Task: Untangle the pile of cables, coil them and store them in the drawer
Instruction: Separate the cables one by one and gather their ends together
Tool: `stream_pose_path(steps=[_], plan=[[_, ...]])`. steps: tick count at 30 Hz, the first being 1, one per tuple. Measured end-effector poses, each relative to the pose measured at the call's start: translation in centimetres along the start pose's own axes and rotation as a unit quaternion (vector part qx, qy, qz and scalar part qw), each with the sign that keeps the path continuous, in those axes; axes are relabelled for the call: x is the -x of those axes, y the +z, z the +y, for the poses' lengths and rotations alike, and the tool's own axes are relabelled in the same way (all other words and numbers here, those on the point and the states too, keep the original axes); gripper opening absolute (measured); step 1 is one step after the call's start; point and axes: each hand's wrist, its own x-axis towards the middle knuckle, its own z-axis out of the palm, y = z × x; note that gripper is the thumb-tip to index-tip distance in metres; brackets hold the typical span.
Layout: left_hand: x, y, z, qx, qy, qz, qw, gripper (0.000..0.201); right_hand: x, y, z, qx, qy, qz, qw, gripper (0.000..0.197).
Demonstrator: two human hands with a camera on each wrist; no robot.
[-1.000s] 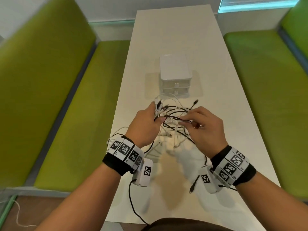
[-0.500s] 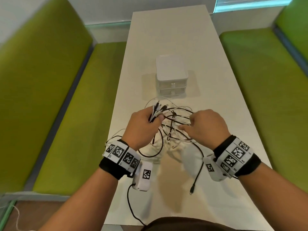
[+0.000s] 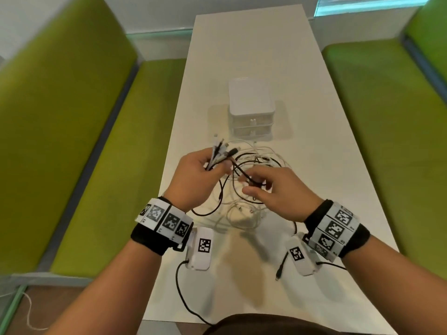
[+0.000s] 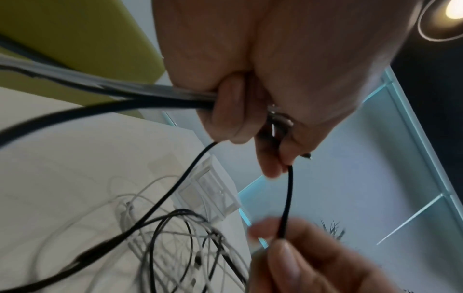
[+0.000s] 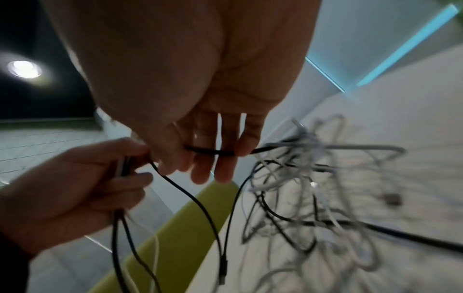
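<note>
While cables (image 3: 244,213) tangle, drawer unit (image 3: 251,102) stands beyond.

Smooth matt white table (image 3: 314,165), translucent glossy plastic drawer box (image 3: 251,102), rubbery black and white cables (image 3: 256,163), green cloth benches (image 3: 84,141).

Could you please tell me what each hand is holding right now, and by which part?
Left hand grips a bundle of cables just below their plug ends; right hand pinches one black cable along its length.

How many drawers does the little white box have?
2. The upper drawer sits just under the lid of the white box, and the lower drawer sits beneath it, nearest the cable pile. Both look closed.
</note>
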Motion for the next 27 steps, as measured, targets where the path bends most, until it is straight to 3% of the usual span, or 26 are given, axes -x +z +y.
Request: stream_pose_path(steps=[1, 4, 6, 8, 10, 12, 14, 16, 19, 21, 23, 26, 27], plan=[[-0.1, -0.3, -0.1, 0.002, 0.009, 0.029, 1.000, 0.009, 0.0, 0.4, 0.5, 0.004, 0.027, -0.008, 1.000, 0.009], [0.2, -1.4, -0.3, -0.022, 0.034, 0.091, 0.995, 0.007, -0.5, 0.1, 2.4, 0.143, 0.070, -0.005, 0.987, 0.022], [0.4, -2.0, -0.8, -0.043, 0.038, 0.102, 0.993, 0.009, -0.9, -0.9, 3.0, 0.146, 0.090, 0.004, 0.985, 0.017], [0.0, -2.8, -1.8, -0.161, 0.025, 0.061, 0.985, 0.015, -1.0, -1.6, 3.0, 0.066, 0.089, 0.031, 0.993, 0.011], [-0.4, -3.2, -2.8, -0.339, 0.016, 0.004, 0.941, 0.017, -0.8, -1.9, 2.5, -0.003, 0.084, 0.069, 0.994, 0.007], [-0.5, -3.1, -2.7, -0.386, 0.045, -0.012, 0.921, 0.009, -0.8, -1.7, 1.9, 0.039, 0.092, 0.064, 0.993, 0.011], [-0.1, -1.8, -2.1, -0.326, 0.089, -0.021, 0.941, 0.029, -0.8, -0.9, 1.1, 0.164, 0.118, -0.005, 0.979, 0.015], [0.3, 0.0, -1.1, -0.255, 0.086, -0.038, 0.963, 0.030, -1.1, -0.2, 0.4, 0.190, 0.124, -0.020, 0.974, 0.017], [0.5, 2.5, -0.7, -0.225, 0.026, -0.107, 0.968, 0.015, -1.2, 0.2, -0.6, 0.062, 0.066, 0.075, 0.993, 0.016], [0.4, 2.8, -0.9, -0.179, -0.011, -0.116, 0.977, 0.009, -1.0, 0.0, -0.4, 0.031, 0.063, 0.113, 0.991, 0.022], [0.3, 2.3, -0.8, -0.141, -0.020, -0.118, 0.983, 0.018, -0.6, -0.4, 0.1, 0.101, 0.100, 0.079, 0.987, 0.031], [0.3, 1.4, -0.6, -0.062, 0.001, -0.112, 0.992, 0.015, -0.3, -0.2, 1.0, 0.200, 0.119, 0.007, 0.972, 0.007], [0.4, 1.2, -0.6, -0.044, 0.006, -0.103, 0.994, 0.017, -0.3, -0.1, 1.0, 0.195, 0.114, -0.001, 0.974, 0.012]])
